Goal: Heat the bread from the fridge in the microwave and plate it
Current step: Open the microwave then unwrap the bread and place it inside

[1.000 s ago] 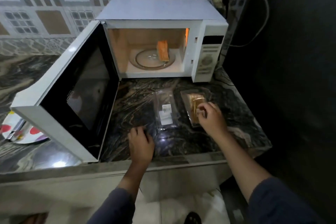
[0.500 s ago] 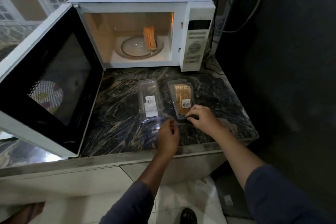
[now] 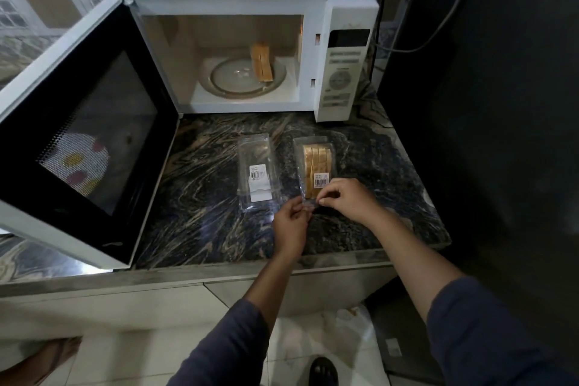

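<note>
A white microwave stands open on the dark marble counter. Bread slices stand on edge on its glass turntable. In front lie two clear plastic packs: an empty one with a label, and to its right a pack with sliced bread. My left hand and my right hand both pinch the near end of the bread pack's clear wrapping.
The microwave door swings out far to the left over the counter; a spotted plate shows through its window. A dark wall and a cable close off the right side. The counter's front edge runs just below my hands.
My left hand left the counter's front edge and came right to the bread pack. My right hand slid from the pack's middle to its near end. The camera moved closer.
</note>
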